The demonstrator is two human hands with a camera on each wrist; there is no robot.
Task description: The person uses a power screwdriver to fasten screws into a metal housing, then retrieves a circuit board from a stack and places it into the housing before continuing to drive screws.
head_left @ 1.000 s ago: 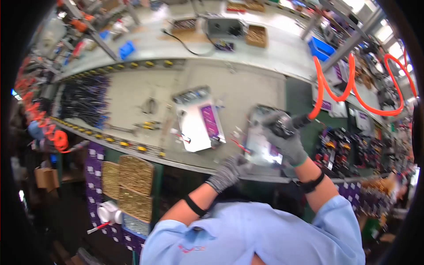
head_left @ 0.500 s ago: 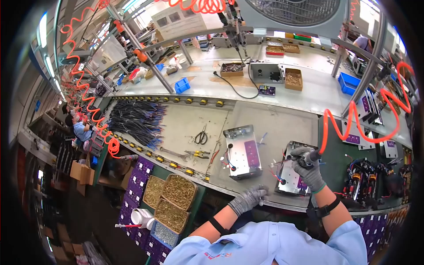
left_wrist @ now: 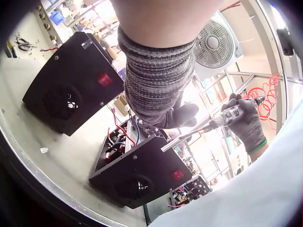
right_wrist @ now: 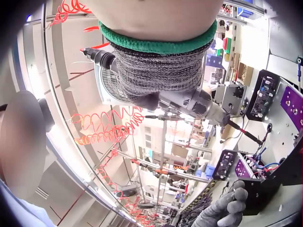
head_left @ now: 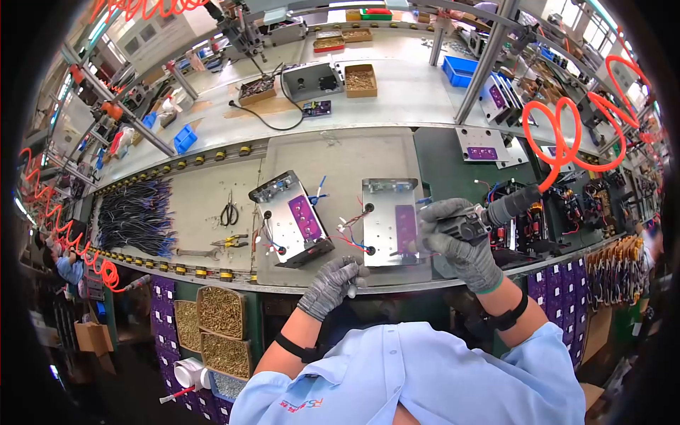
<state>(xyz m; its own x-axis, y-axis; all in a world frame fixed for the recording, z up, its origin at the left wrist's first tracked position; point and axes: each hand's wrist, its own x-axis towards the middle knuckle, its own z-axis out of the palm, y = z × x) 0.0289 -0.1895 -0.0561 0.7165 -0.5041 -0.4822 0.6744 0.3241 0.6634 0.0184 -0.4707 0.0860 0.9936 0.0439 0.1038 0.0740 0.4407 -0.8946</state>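
Observation:
My gloved right hand (head_left: 460, 244) grips a pneumatic screwdriver (head_left: 511, 204) with an orange coiled hose. It is by the right edge of the right metal casing (head_left: 382, 237), whose top has a purple label and wires at its left side. My gloved left hand (head_left: 331, 285) is at the bench's front edge, below the gap between the two casings, fingers bent in; I cannot tell whether it pinches something small. The left casing (head_left: 283, 216) stands at an angle. In the left wrist view, both casings show black end panels (left_wrist: 71, 87) with red switches.
Pliers (head_left: 230, 241), black-handled cutters (head_left: 229, 212) and a bundle of dark cables (head_left: 134, 216) lie to the left. Boxes of screws (head_left: 221, 312) stand below the front edge. Wired assemblies (head_left: 520, 219) sit on the green surface at right. A metal post (head_left: 485, 64) rises behind.
The head view has swung about. My right hand with the screwdriver has gone from over the right casing to its right edge, and the tool now tilts sideways. My left hand stays near the front edge.

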